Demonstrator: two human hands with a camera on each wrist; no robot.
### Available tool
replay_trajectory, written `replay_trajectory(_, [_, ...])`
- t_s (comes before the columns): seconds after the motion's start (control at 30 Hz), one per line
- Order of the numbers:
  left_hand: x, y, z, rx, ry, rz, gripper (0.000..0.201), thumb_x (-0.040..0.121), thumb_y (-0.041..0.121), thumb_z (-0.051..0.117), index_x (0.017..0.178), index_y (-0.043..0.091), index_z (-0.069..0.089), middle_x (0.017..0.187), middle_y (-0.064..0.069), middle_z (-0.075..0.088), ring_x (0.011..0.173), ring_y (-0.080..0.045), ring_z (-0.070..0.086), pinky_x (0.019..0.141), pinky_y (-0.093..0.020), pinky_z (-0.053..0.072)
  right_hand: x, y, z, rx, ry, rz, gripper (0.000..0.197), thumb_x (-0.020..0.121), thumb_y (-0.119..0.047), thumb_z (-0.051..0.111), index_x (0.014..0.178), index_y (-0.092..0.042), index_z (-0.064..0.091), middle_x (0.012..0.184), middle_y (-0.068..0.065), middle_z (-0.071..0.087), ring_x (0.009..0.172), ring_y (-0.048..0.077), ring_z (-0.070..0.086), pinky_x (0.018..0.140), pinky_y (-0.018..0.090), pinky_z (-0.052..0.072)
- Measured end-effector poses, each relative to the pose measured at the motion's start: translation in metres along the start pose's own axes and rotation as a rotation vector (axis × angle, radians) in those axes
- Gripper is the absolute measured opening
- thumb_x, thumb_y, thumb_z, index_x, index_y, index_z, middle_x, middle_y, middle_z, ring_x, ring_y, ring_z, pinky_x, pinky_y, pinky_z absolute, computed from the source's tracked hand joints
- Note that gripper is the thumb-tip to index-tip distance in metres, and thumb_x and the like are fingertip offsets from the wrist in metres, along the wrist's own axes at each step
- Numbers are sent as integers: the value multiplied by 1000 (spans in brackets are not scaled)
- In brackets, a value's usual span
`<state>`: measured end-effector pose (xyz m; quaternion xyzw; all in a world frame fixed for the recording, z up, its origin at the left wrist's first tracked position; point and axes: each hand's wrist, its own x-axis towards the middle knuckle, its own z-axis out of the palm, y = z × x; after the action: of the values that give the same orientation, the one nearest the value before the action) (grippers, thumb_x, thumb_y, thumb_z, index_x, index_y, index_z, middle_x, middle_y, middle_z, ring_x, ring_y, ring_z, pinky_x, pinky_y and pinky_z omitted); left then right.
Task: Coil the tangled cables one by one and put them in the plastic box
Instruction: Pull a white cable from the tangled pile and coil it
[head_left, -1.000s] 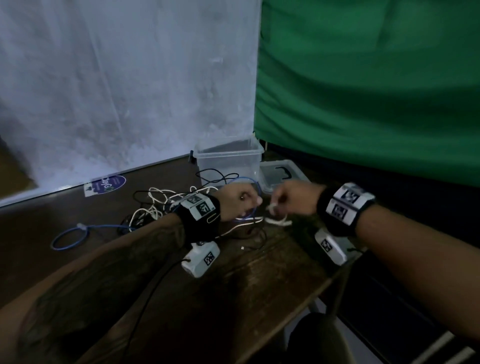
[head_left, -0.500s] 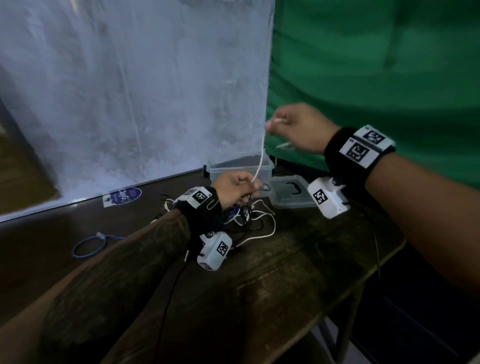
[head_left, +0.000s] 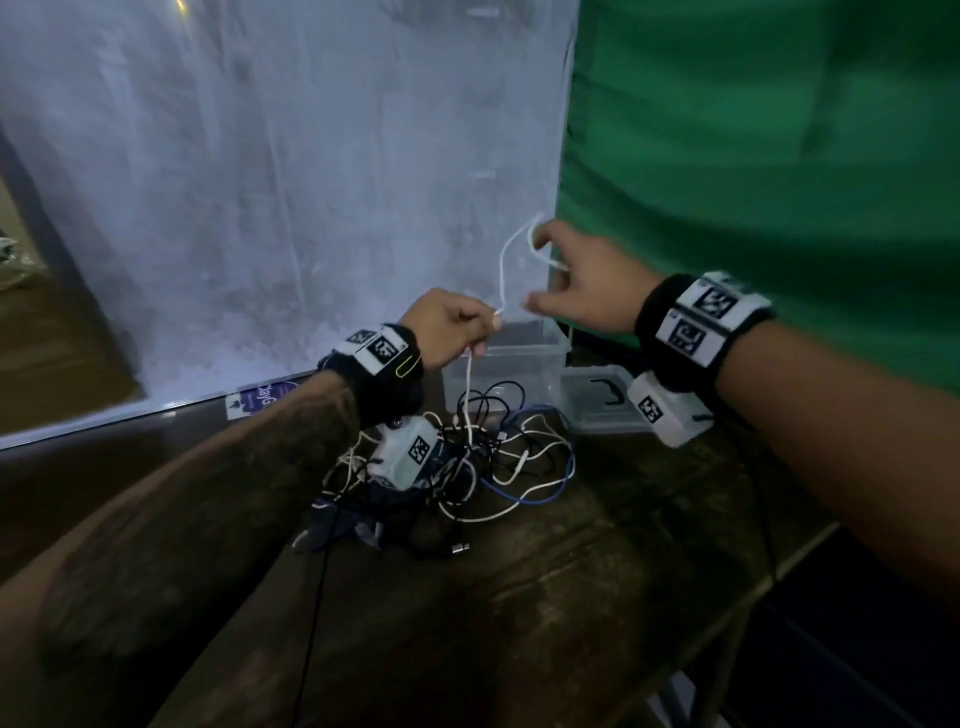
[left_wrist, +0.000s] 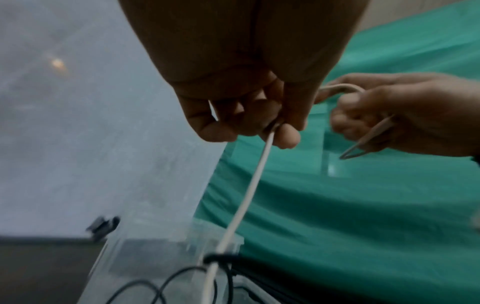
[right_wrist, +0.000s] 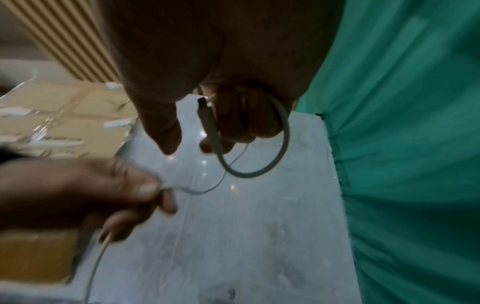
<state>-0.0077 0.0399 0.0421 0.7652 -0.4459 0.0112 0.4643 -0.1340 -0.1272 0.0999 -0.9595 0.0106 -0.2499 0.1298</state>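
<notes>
A thin white cable (head_left: 503, 270) rises from the tangle of black, white and blue cables (head_left: 483, 457) on the dark wooden table. My left hand (head_left: 457, 332) pinches it between thumb and fingers (left_wrist: 270, 131) above the clear plastic box (head_left: 506, 358). My right hand (head_left: 576, 280), higher and to the right, has the cable's end looped round its curled fingers (right_wrist: 249, 123); the plug (right_wrist: 207, 121) hangs beside them. A black cable is knotted round the white cable (left_wrist: 249, 195) lower down.
The box lid (head_left: 602, 400) lies right of the box. A purple sticker (head_left: 260, 400) sits at the table's back left. A grey-white sheet and a green cloth (head_left: 779, 156) hang behind. The table's right edge (head_left: 789, 561) runs close under my right forearm.
My right hand went from beside the left up and to the right, drawing the white cable out, and now has a loop round its fingers. My left hand lifted off the tangle, still holding the cable.
</notes>
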Motion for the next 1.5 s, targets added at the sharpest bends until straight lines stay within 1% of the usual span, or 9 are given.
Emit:
replay_trajectory(0.07, [4, 15, -2, 72, -29, 81, 20, 91, 28, 65, 83, 13, 75, 56, 4, 63, 42, 0, 44, 49, -16, 38, 3, -4, 15, -111, -112, -78, 49, 86, -38, 69, 129, -19, 53, 89, 2, 66, 83, 25, 63, 71, 33, 50])
replay_trajectory(0.2, [5, 26, -7, 42, -27, 102, 11, 92, 19, 63, 86, 11, 68, 60, 1, 64, 45, -5, 47, 50, -19, 40, 16, -3, 17, -174, -150, -70, 21, 92, -38, 63, 79, -22, 62, 69, -7, 56, 76, 23, 60, 63, 28, 37])
replay_trajectory(0.53, [-29, -34, 34, -198, -141, -102, 8, 94, 2, 54, 91, 3, 61, 68, -6, 64, 45, -3, 51, 46, -15, 40, 40, 12, -57, -1, 329, 166, 26, 92, -33, 61, 75, -15, 66, 64, 1, 57, 65, 25, 55, 62, 27, 36])
replay_trajectory(0.7, [-38, -70, 28, -96, -163, -127, 8, 89, 7, 65, 84, 3, 71, 73, -9, 72, 68, -17, 59, 69, -29, 46, 41, 32, -77, 116, 510, 259, 29, 86, -32, 63, 82, -4, 71, 78, 18, 68, 75, 34, 64, 69, 38, 54])
replay_trajectory(0.8, [-35, -79, 12, -101, -12, -151, 19, 88, 26, 69, 78, 10, 74, 79, -20, 71, 63, -21, 50, 62, -31, 41, 29, 32, -67, 58, 282, 280, 27, 91, -31, 63, 79, -8, 69, 70, 10, 63, 66, 26, 59, 58, 28, 42])
replay_trajectory(1.0, [-31, -59, -21, -309, 135, -182, 27, 90, 25, 66, 84, -1, 73, 58, -4, 66, 51, -10, 56, 56, -20, 48, -12, 35, 6, -14, -639, 299, 30, 87, -36, 70, 68, -12, 70, 65, 4, 68, 51, 16, 55, 53, 24, 45])
replay_trajectory(1.1, [-35, -56, -24, -380, 121, -208, 23, 90, 23, 66, 85, 2, 72, 49, -5, 53, 42, -16, 53, 46, -20, 45, -28, 41, 39, 30, -752, 313, 36, 87, -40, 69, 89, -5, 71, 77, 5, 72, 51, 14, 57, 54, 27, 51])
replay_trajectory(1.37, [-47, -75, -16, 146, -53, -151, 18, 82, 33, 74, 65, 35, 73, 55, 16, 62, 52, 1, 51, 58, -20, 42, -26, 13, 27, -261, -548, 178, 71, 90, -74, 37, 65, -16, 68, 63, -2, 66, 61, 10, 60, 67, 28, 46])
replay_trajectory(1.5, [-48, -71, -15, 326, -161, -127, 9, 81, 38, 72, 74, 35, 75, 71, 21, 68, 70, 5, 62, 70, -22, 48, -22, -3, 31, -420, -116, -24, 54, 94, -62, 46, 74, -17, 68, 72, 2, 64, 68, 19, 60, 64, 29, 45])
